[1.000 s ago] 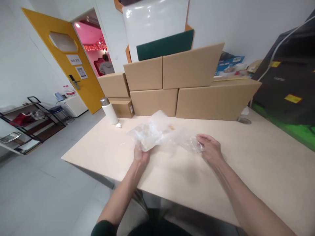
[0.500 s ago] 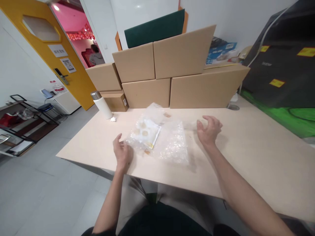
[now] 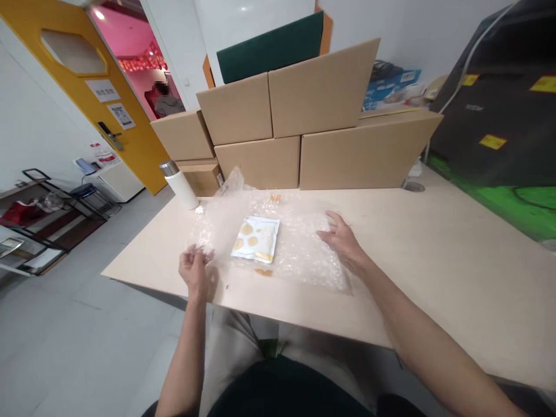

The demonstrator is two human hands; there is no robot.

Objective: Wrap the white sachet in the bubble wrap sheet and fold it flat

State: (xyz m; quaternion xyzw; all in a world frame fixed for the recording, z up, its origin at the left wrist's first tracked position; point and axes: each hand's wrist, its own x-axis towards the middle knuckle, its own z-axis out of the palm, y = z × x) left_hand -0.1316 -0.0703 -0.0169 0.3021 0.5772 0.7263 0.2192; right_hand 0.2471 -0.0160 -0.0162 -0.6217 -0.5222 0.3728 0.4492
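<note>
A sheet of clear bubble wrap [image 3: 299,255] lies spread on the table, its far left corner standing up. On it rests a flat white packet with yellow round spots [image 3: 256,239], face up and uncovered. My left hand [image 3: 194,267] pinches the wrap's left edge between closed fingers, to the left of the packet. At the wrap's right edge, my right hand [image 3: 343,238] touches or hovers just over the plastic with its fingers apart. Bits of brown tape [image 3: 263,272] stick to the near edge of the wrap.
Stacked cardboard boxes [image 3: 257,165] line the table's [image 3: 417,260] back, topped by a dark green box [image 3: 271,47]. A white flask [image 3: 182,188] with a metal cap stands at the back left, beside a small crumpled white piece [image 3: 200,211]. Another person [image 3: 167,101] sits beyond the doorway.
My left hand has moved left and drawn the bubble wrap open that way, baring the packet. The right hand has come left to the wrap's right edge.
</note>
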